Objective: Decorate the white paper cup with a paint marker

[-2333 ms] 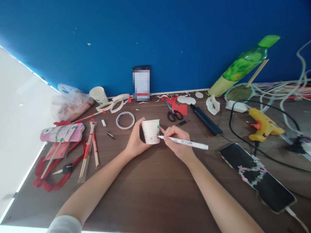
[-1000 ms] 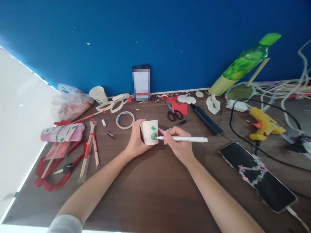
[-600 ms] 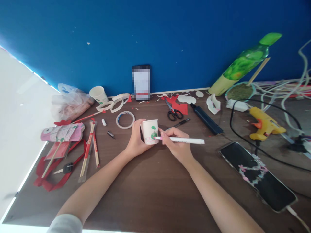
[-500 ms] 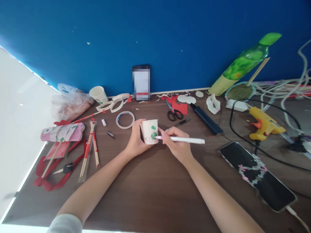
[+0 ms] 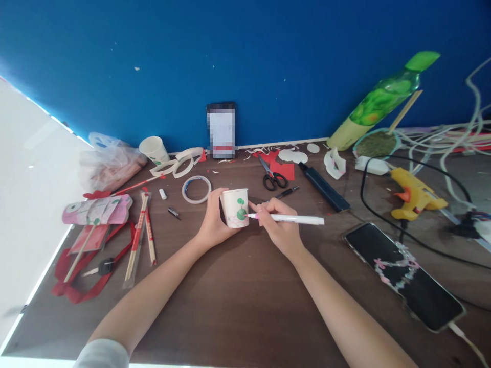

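Note:
A white paper cup (image 5: 230, 207) with green leaf and pink prints stands nearly upright at the middle of the view. My left hand (image 5: 213, 221) is wrapped around its left side and base, thumb near the rim. Held like a pen in my right hand (image 5: 283, 225) is a white marker (image 5: 299, 219) with a pink tip end. Its tip meets the cup's printed side, or comes very close to it; I cannot tell which. Behind the right hand lies a black pen (image 5: 287, 192), and black-handled scissors (image 5: 274, 179) rest farther back.
At left are a tape roll (image 5: 196, 189), wrapped chopsticks (image 5: 136, 237), a key (image 5: 104, 267) and another paper cup (image 5: 154, 149). A phone (image 5: 221, 132) leans on the blue wall. To the right lie a yellow glue gun (image 5: 416, 191), a second phone (image 5: 429, 299), cables and a green bottle (image 5: 378, 105).
The whole view has shifted slightly, with things a little farther left. The marker's tip has moved slightly up the cup's side; both hands keep their hold.

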`<state>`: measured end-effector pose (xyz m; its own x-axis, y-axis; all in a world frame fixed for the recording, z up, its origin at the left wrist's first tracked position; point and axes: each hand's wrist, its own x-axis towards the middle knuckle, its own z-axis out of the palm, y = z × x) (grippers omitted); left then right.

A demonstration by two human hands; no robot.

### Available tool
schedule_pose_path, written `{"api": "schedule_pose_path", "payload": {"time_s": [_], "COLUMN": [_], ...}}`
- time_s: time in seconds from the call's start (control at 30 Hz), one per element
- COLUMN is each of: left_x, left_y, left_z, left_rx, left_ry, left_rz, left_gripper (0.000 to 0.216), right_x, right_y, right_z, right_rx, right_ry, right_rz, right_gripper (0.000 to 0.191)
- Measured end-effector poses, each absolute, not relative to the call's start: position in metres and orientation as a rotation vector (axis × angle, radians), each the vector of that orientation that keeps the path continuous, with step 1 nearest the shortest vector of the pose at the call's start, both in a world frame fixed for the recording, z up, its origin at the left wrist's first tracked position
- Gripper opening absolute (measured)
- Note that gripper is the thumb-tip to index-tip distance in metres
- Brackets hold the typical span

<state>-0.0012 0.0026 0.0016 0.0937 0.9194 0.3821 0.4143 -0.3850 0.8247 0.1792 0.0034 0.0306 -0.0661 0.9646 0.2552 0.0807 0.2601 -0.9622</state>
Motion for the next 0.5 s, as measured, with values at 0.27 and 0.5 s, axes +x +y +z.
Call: {"api": "schedule_pose_path", "payload": {"time_s": [0.27,0.5], "left_x": [-0.0011,-0.0017], "left_y": [0.0033,0.0006], "left_z": [0.0016,-0.0002], "left_rx": [1.865,1.83], "left_ry": [1.308,1.352], "left_rz": [1.27,1.253], "left_gripper": [0.083,0.09], "right_x": [0.1802,0.1777], "right_y": [0.0045,0.0092], "right_z": [0.029,0.0312], "right_rx": [-1.066,-0.831], "right_ry": [-1.414,-1.1], "right_rz": [1.03,1.349], "right_gripper": [0.039,0.042]}}
